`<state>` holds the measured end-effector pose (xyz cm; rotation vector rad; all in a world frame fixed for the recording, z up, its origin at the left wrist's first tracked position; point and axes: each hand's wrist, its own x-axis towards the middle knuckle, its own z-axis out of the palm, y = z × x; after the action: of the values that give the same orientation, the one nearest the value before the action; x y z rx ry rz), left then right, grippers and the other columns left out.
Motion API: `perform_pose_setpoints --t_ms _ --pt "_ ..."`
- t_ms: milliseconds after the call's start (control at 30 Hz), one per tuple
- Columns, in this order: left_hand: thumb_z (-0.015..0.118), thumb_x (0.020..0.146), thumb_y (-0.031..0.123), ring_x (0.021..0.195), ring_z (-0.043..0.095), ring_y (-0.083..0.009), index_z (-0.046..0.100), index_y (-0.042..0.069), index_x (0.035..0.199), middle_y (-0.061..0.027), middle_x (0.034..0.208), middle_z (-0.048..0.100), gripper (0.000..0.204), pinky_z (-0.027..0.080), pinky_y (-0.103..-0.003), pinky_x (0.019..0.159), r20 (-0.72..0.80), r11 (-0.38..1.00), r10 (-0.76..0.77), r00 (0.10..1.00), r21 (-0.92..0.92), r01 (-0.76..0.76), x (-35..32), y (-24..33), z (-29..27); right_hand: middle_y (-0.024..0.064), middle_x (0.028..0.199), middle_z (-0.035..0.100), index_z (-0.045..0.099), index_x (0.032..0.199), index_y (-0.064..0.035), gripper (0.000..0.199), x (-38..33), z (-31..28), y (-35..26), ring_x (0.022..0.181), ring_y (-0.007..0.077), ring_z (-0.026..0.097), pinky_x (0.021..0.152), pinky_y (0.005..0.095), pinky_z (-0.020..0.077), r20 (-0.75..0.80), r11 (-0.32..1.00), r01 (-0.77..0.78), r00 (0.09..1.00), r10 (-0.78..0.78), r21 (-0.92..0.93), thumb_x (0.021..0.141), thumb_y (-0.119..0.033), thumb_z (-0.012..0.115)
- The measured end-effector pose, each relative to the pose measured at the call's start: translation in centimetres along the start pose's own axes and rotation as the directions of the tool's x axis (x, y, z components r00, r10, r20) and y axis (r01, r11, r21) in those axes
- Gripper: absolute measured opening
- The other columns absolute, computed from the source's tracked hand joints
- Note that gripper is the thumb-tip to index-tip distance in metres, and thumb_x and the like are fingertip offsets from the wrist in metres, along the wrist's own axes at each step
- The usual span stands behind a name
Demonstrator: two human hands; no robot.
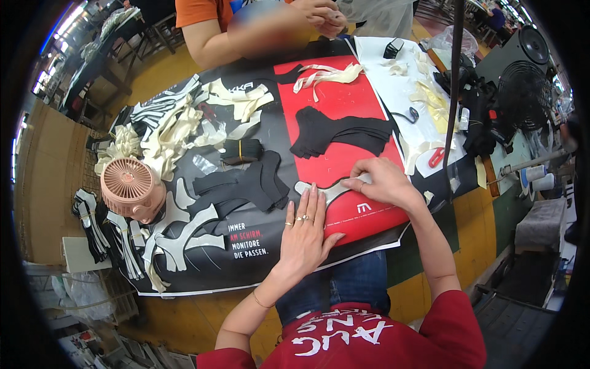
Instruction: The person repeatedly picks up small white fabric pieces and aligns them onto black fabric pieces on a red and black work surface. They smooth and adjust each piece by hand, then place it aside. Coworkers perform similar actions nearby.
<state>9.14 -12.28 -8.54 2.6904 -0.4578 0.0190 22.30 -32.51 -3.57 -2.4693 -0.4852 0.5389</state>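
Observation:
A curved cut piece (332, 192), pale grey-white with a dark edge, lies on the red part of the table cover. My left hand (303, 234) rests flat on its left end, fingers stretched out and thumb apart. At the other end, my right hand (386, 182) pinches the piece between thumb and bent fingers. Just beyond is a fanned stack of black cut pieces (341, 132). To the left, more black pieces (258, 184) overlap on the dark cover, next to a banded black bundle (241, 151). Pale forked pieces (195, 240) lie nearer the front left.
A pink fan (130, 187) stands at the left, beside heaps of cream strips (172, 132). Across the table are another person's hands (322, 15). A red tool (436, 158) lies at the right. A dark upright pole (453, 92) rises near the right side.

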Motion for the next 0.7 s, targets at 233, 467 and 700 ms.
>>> perform_pose_setpoints --t_ms 233,467,700 --pt "0.057 0.093 0.053 0.150 0.023 -0.0381 0.030 -0.008 0.150 -0.0265 0.161 0.022 0.087 0.019 -0.055 0.119 0.056 1.000 -0.029 0.998 -0.009 0.029 0.1 0.1 -0.3 0.0185 0.088 0.073 0.075 0.089 -0.0042 0.040 0.1 -0.3 0.2 0.090 0.0347 0.070 0.082 0.0441 0.0529 -0.015 1.000 -0.016 1.000 0.016 0.003 0.085 -0.044 0.074" --pt "0.057 0.093 0.053 0.150 0.022 -0.0383 0.031 -0.008 0.150 -0.0262 0.161 0.022 0.088 0.019 -0.056 0.119 0.071 0.999 -0.031 0.997 0.014 0.031 0.2 0.2 -0.3 0.0176 0.086 0.073 0.075 0.090 -0.0061 0.039 0.6 0.1 0.5 0.085 0.0346 0.071 0.077 0.0449 0.0531 -0.015 0.997 -0.051 0.999 0.050 -0.058 0.085 -0.045 0.074" --pt "0.060 0.092 0.052 0.151 0.021 -0.0383 0.031 -0.008 0.150 -0.0274 0.160 0.023 0.088 0.016 -0.056 0.119 0.074 0.998 -0.053 0.996 0.024 0.052 0.4 0.9 -1.0 0.0156 0.082 0.073 0.074 0.090 -0.0081 0.036 0.3 0.8 0.2 0.080 0.0332 0.071 0.075 0.0454 0.0537 -0.068 0.989 -0.057 0.997 0.048 -0.137 0.085 -0.044 0.073"
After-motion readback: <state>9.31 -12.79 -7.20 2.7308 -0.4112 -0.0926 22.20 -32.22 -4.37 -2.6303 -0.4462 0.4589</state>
